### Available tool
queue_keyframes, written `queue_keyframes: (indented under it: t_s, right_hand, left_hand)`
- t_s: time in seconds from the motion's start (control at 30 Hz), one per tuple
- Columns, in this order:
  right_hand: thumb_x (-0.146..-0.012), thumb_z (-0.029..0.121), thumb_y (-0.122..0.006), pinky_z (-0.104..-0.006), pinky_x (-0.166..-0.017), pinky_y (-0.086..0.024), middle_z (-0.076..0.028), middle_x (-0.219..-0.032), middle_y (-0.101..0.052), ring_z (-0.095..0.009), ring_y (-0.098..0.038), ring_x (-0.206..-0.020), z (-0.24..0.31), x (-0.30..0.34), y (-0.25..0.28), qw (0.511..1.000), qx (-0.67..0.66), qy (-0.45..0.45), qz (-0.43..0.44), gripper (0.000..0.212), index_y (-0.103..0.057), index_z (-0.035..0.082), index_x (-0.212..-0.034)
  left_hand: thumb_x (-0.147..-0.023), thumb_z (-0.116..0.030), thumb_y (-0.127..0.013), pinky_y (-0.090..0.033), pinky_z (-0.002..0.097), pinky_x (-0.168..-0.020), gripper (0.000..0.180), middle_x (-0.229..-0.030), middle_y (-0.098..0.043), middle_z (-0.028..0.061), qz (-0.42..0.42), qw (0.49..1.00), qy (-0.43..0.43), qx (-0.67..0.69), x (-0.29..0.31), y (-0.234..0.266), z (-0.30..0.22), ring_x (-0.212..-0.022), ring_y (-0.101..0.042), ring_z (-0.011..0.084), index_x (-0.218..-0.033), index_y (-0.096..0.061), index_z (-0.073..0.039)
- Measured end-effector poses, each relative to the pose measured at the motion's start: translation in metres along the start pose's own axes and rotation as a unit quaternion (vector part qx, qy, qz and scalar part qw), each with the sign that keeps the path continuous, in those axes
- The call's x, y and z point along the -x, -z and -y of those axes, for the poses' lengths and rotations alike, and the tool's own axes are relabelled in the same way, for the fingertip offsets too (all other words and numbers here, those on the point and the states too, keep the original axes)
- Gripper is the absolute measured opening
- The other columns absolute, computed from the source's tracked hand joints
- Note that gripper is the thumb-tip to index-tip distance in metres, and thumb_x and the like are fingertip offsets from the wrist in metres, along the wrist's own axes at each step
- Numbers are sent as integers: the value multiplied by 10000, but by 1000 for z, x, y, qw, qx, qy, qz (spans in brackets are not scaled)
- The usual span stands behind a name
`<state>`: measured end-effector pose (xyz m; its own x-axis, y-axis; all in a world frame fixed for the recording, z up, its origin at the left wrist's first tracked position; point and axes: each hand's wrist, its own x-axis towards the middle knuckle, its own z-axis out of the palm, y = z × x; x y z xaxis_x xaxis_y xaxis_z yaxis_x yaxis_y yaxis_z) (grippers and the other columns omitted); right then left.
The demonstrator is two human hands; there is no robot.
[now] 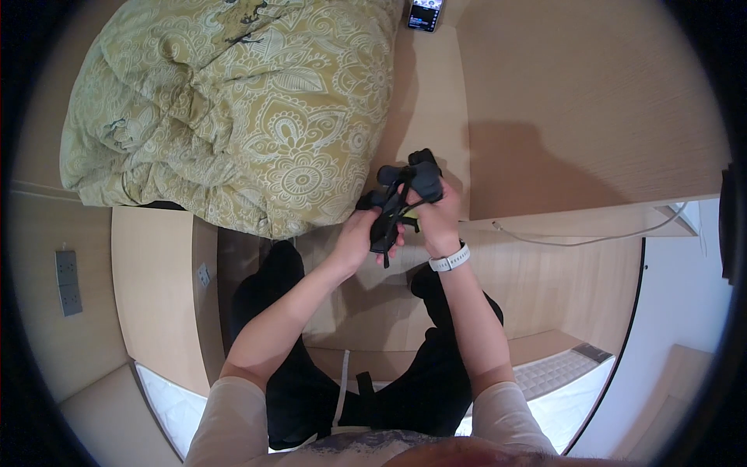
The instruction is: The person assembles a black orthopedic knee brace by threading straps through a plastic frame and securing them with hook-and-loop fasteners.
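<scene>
You gripped black strapped device [401, 194] with 2 hands: left hand [366, 233] pinching lower end, right hand [436, 214] closed around top, beside green patterned quilt [233, 109].

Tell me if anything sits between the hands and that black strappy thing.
Nothing visible does. The left hand and right hand both already grip the black strapped object, held up in front of the wooden surface, beside the green patterned quilt.

Up left of the fingers we've got a crumpled green paisley duvet [226, 109], and a phone [426, 14] with its screen lit sits well above them. Right of them there's a pale wooden worktop [591, 101] with a thin cable [591, 237] along its edge, plus wall sockets [68, 282] far left.
</scene>
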<state>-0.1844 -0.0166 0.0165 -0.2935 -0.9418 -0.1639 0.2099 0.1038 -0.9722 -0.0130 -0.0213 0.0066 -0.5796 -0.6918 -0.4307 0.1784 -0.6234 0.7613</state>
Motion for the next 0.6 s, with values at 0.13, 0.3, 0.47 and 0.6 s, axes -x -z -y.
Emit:
queue_keyframes:
  t_s: [0.13, 0.3, 0.47, 0.6]
  right_hand:
    - [-808, -1, -770, -258, -744, -503, -2, -903, -683, -94, -606, -808, 5, 6, -17, 998, 0, -8, -70, 180, -672, 4, -959]
    - [-804, -5, -776, -280, -681, -527, -17, -869, -682, -107, -625, -761, 15, 11, -16, 987, 3, -157, 27, 206, -649, -3, -968]
    - [-832, 31, -765, -265, -769, -512, -15, -936, -692, -106, -628, -820, 8, 3, -6, 999, -18, 13, -34, 241, -671, 8, -1053]
    - [-841, 18, -748, -261, -775, -504, -17, -967, -701, -102, -622, -820, 2, 3, -8, 999, 27, -35, -4, 213, -679, 8, -1043]
  left_hand:
    - [-1041, -294, -248, -535, 346, -574, 508, -842, -684, 153, 39, 997, 11, -72, 3, 1, 6, -676, -661, 230, -983, -621, 45]
    - [-1039, -307, -254, -487, 300, -481, 517, -776, -680, 130, -32, 999, -29, 23, 1, 6, 16, -610, -648, 202, -956, -632, 36]
    - [-1046, -309, -271, -536, 343, -571, 491, -856, -682, 156, 10, 998, 13, -58, 3, 2, 0, -686, -662, 223, -1019, -610, 45]
    - [-1049, -327, -279, -503, 325, -518, 501, -822, -678, 142, 4, 1000, -1, -23, -3, 0, 13, -645, -650, 207, -1004, -611, 45]
